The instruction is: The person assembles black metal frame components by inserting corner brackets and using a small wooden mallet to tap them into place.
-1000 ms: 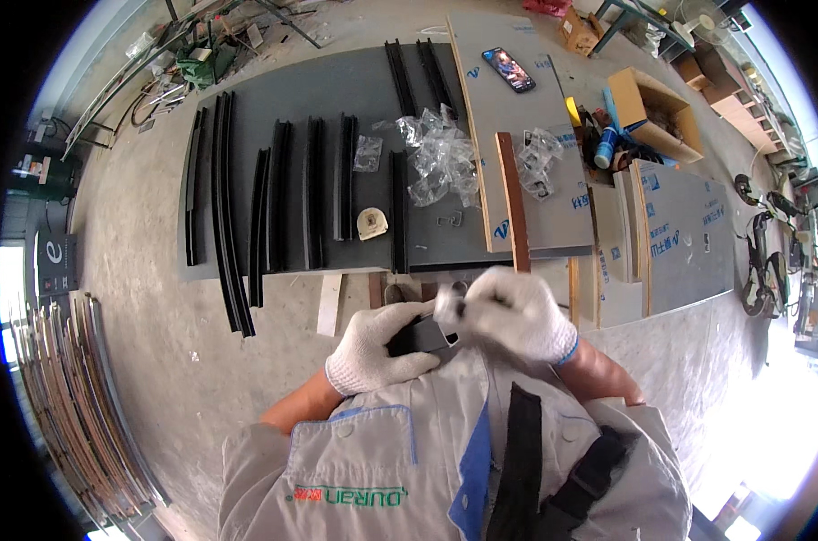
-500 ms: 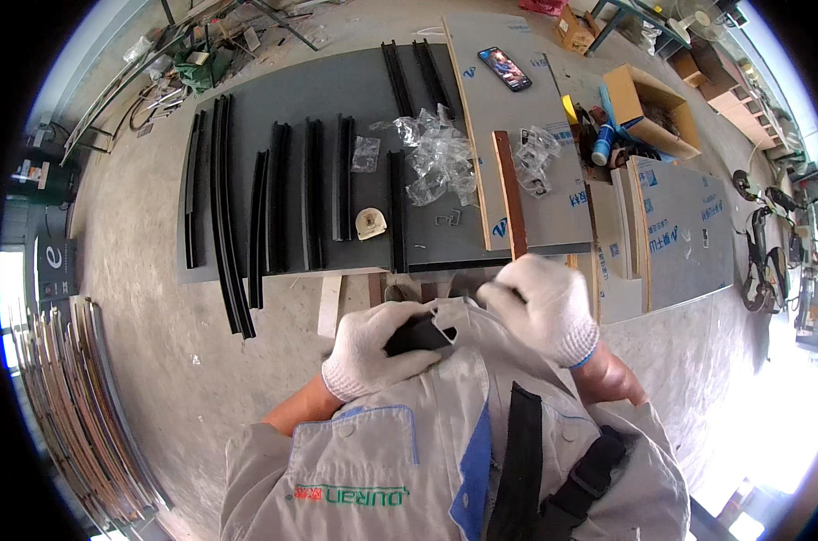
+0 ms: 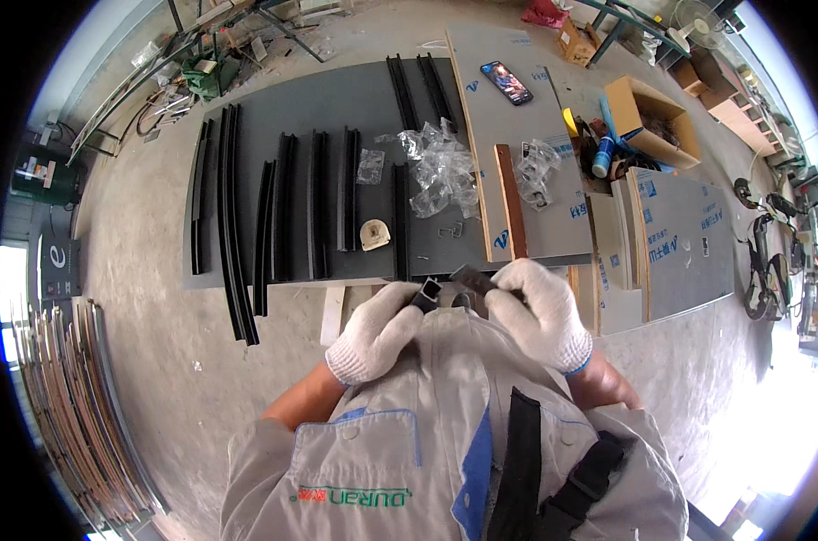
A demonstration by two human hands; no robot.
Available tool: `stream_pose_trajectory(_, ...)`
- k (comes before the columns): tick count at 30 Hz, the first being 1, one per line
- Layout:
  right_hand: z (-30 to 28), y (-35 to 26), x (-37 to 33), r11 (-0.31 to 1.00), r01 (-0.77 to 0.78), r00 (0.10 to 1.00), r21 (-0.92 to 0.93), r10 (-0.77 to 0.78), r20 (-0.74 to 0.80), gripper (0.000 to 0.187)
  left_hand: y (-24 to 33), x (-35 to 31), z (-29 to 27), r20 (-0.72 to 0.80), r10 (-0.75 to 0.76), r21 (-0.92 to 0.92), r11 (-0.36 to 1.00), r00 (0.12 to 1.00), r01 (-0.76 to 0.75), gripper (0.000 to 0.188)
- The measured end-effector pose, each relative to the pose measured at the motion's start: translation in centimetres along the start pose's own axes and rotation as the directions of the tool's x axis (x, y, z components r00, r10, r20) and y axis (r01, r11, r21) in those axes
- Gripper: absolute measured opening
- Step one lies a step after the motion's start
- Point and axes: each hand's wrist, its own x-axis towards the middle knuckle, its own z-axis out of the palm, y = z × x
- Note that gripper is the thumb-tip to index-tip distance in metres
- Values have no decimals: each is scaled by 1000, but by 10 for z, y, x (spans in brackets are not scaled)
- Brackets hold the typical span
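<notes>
Both my hands wear white knitted gloves and sit close together at the near edge of the table. My left hand (image 3: pixel 377 332) is closed around a short black profile piece (image 3: pixel 426 295), whose hollow end shows past the fingers. Between the thumb and fingers of my right hand (image 3: pixel 537 311) is a dark flat strip (image 3: pixel 472 279) that points toward the profile. The two pieces are apart. Just beyond lie a black channel profile (image 3: pixel 401 221), a round-ended beige tape measure or similar case (image 3: pixel 375 234) and a small metal clip (image 3: pixel 450 231).
Several long black profiles (image 3: pixel 318 203) lie across the dark tabletop (image 3: pixel 292 90). Crumpled clear plastic bags (image 3: pixel 441 167) rest by a grey board (image 3: pixel 490 54) bearing a phone (image 3: pixel 506 83) and a brown bar (image 3: pixel 510 198). An open cardboard box (image 3: pixel 625 99) and a blue bottle (image 3: pixel 602 158) stand right.
My left hand has risen slightly, tilting the black profile's hollow end upward. My right hand has moved slightly, and the dark strip in its fingers is now visible. The view has shifted a little.
</notes>
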Motion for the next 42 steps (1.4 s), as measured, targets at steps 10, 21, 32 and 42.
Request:
stream_pose_trajectory(10,12,6,-9,836,451,892,-311,-418,170,18,31,0,14,91,51,511,855,995,-90,56)
stream_pose_trajectory(21,6,9,1,854,373,927,-361,-363,99,13,32,-4,15,101,-36,498,867,994,-19,55)
stream_pose_trajectory(32,11,2,-3,962,-213,942,172,155,298,15,16,1,0,301,171,165,960,938,-228,60)
stream_pose_trajectory(42,5,24,12,984,-127,990,-124,134,49,11,14,-2,-11,213,116,167,974,970,-153,66)
